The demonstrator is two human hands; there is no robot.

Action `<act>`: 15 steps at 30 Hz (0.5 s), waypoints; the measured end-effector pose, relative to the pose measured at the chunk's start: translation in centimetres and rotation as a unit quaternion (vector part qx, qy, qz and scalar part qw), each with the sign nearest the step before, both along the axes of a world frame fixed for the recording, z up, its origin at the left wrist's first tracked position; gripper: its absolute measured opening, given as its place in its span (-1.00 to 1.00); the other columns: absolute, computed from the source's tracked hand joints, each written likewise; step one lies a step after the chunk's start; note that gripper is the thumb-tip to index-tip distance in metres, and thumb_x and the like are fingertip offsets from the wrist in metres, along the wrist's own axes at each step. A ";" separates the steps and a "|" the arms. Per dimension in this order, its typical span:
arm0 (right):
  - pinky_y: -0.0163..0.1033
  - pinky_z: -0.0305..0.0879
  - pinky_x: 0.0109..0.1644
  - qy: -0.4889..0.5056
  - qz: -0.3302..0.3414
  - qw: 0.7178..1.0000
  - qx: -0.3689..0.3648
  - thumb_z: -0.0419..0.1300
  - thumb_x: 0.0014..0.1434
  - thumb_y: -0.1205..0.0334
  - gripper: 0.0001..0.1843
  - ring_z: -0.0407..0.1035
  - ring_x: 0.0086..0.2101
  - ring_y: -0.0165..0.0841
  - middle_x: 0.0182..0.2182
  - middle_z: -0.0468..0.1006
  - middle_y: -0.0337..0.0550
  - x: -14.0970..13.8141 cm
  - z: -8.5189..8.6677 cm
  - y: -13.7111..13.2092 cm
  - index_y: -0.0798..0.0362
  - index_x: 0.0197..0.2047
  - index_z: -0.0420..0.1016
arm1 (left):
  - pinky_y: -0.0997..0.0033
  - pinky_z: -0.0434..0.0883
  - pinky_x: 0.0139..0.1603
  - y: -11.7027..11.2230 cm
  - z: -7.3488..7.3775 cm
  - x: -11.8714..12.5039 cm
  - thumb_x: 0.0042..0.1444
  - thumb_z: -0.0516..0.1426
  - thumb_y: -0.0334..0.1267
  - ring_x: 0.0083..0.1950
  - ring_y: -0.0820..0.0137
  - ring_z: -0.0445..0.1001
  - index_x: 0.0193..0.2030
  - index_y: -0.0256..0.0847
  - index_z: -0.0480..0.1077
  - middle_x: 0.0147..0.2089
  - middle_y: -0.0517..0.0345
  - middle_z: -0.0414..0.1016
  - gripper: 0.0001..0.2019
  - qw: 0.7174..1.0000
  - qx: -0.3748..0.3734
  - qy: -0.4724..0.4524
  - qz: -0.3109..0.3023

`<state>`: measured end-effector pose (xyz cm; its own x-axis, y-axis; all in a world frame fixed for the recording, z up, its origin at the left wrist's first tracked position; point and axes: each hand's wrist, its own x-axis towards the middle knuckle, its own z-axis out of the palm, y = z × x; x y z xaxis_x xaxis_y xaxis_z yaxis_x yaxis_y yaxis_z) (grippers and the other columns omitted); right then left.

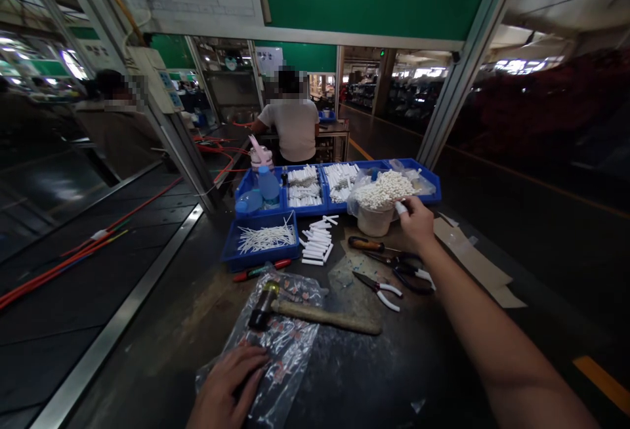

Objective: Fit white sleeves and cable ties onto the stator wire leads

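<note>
My right hand (pixel 415 222) reaches forward to a white tub (pixel 374 221) heaped with small white pieces (pixel 384 189). Its fingertips pinch one small white piece (pixel 400 207) beside the heap. My left hand (pixel 227 386) lies flat, fingers spread, on a clear plastic bag (pixel 288 340) near the front of the dark bench. A hammer (pixel 315 313) with a wooden handle rests across that bag, just beyond my left hand.
Blue trays (pixel 260 255) hold thin white sticks and white tubes (pixel 304 186); loose white tubes (pixel 317 242) lie in a pile. Pliers (pixel 381 289), scissors (pixel 411 271), a screwdriver (pixel 367 243) and a red pen (pixel 260 270) lie on the bench. A conveyor (pixel 88 285) runs left. A person (pixel 294 126) sits ahead.
</note>
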<state>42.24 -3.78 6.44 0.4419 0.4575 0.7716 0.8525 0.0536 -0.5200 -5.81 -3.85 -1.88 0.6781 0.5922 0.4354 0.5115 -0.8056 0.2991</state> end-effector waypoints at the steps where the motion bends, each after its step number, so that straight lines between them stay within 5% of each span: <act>1: -0.23 0.34 -0.27 -0.003 -0.004 1.000 -0.015 0.05 0.15 0.10 -0.73 0.40 -0.40 -0.28 -0.39 0.50 -0.12 0.1 -0.1 0.3 0.09 -0.23 0.44 | 0.31 0.53 -0.07 0.0 -0.1 0.0 0.13 0.10 -0.11 -0.08 0.31 0.54 -0.18 0.01 0.50 -0.14 0.17 0.58 -0.81 1.000 -0.003 -0.001 0.001; 5: -0.21 0.34 -0.28 -0.018 0.004 0.997 -0.073 0.04 0.10 0.15 -0.77 0.38 -0.44 -0.28 -0.43 0.50 -0.15 0.6 -0.3 0.8 0.07 -0.29 0.46 | 0.30 0.51 -0.05 0.0 0.0 0.0 0.13 0.10 -0.14 -0.07 0.31 0.53 -0.15 0.01 0.49 -0.12 0.16 0.56 -0.81 1.000 -0.027 0.004 0.001; 8: -0.13 0.35 -0.16 -0.023 0.008 0.996 -0.084 0.08 0.05 0.18 -0.71 0.39 -0.32 -0.23 -0.26 0.49 -0.08 -0.2 0.0 -0.4 0.09 -0.18 0.46 | 0.28 0.47 0.02 -0.5 0.4 0.0 0.14 0.09 -0.17 -0.03 0.31 0.50 -0.12 -0.02 0.47 -0.10 0.14 0.55 -0.80 0.999 -0.048 -0.006 -0.001; 12: -0.02 0.28 -0.01 -0.045 -0.006 0.998 -0.036 0.09 0.10 0.21 -0.56 0.31 -0.10 -0.12 0.01 0.30 0.08 -6.4 -0.5 -4.1 0.10 0.06 0.32 | 0.22 0.41 0.07 -1.5 1.0 -0.1 0.15 0.08 -0.21 0.07 0.28 0.42 0.01 -0.10 0.39 0.07 0.02 0.43 -0.72 0.995 -0.030 -0.070 0.061; 14: -0.07 0.30 -0.02 -0.104 0.139 0.977 -0.125 0.05 0.15 0.28 -0.65 0.32 -0.11 -0.16 -0.09 0.38 0.00 -11.2 -1.7 -6.3 0.01 0.02 0.33 | 0.10 0.34 0.12 -1.7 1.3 -0.1 0.13 0.11 -0.19 0.12 0.21 0.36 0.05 -0.12 0.36 0.12 -0.04 0.36 -0.67 0.986 0.005 -0.088 0.139; 15: -0.08 0.30 0.01 -0.147 0.228 0.941 -0.203 0.05 0.14 0.30 -0.61 0.31 -0.08 -0.16 -0.06 0.38 -0.02 -13.6 -2.5 -7.2 -0.01 0.07 0.30 | 0.04 0.29 0.14 -1.8 1.3 0.0 0.11 0.12 -0.16 0.14 0.16 0.32 0.07 -0.13 0.35 0.14 -0.06 0.33 -0.63 0.980 0.015 -0.086 0.181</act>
